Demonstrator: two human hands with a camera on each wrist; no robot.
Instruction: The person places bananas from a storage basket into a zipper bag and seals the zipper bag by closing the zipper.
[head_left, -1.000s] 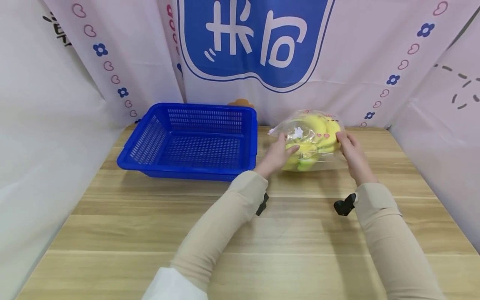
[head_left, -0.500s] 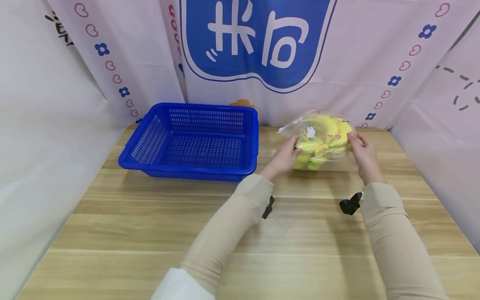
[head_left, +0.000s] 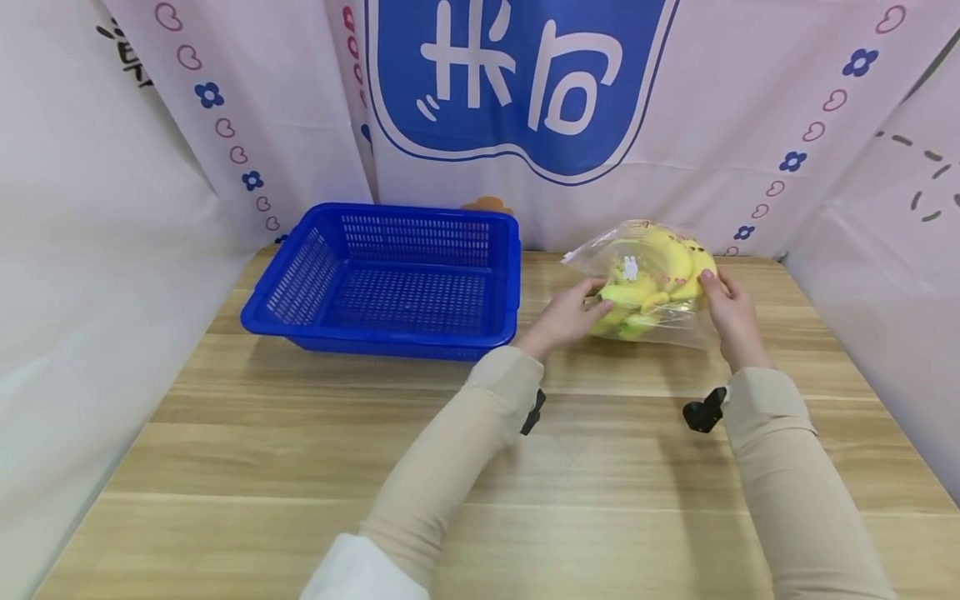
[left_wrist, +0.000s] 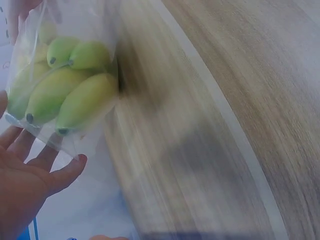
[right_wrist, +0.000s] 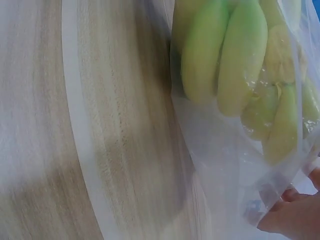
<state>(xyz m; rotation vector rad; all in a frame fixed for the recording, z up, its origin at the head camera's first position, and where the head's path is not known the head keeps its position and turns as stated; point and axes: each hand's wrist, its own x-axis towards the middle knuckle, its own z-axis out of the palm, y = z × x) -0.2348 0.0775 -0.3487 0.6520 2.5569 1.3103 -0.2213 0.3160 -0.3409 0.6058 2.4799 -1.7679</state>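
A clear zip bag [head_left: 600, 248] with small red hearts stands on the table at the back right. Inside it lies a bunch of yellow-green bananas [head_left: 666, 254], their dark tips facing the left wrist view [left_wrist: 82, 95]. At the bag's left side is my left hand [head_left: 566, 318], its thumb spread from the fingers; the fingers [left_wrist: 47, 155] lie loosely against the bag's plastic. My right hand [head_left: 731, 315] pinches the bag's right edge, thumb in front. Part of that hand [right_wrist: 295, 215] shows at the right wrist view's lower corner.
A blue slotted plastic basket [head_left: 386, 340] stands left of the bag. Both rest on a wood-grain table [head_left: 247, 467]. A white printed cloth [head_left: 705, 133] hangs right behind, with white sheeting on both sides. Black devices [head_left: 705, 410] sit at the wrists.
The bag of bananas has moved a little to the right, with both hands following it. My left thumb has come away from the fingers. The basket stays in its place.
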